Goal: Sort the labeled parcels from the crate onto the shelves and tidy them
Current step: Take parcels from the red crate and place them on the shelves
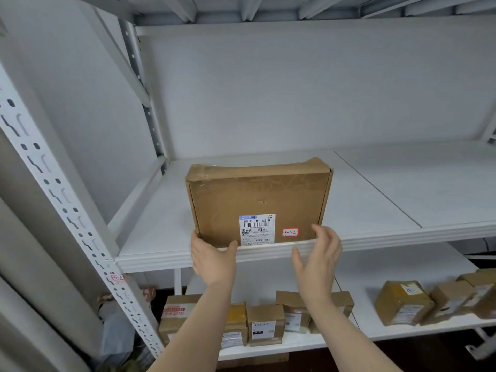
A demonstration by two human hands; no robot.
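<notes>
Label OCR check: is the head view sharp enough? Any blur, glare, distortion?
Head view: soft even light, no hard shadows; label large print reads, fine print doesn't; right hand and lower-right parcels blurred; left upright slanted by the wide lens.

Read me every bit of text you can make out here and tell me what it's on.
"501E- M1 A21B": white shipping label on the cardboard box; its fine print is too small.
"3-1-2-": handwritten red-edged sticker on that box.
Small tag on the shelf upright: too blurred.
Labels on the lower-shelf parcels: too blurred.
</notes>
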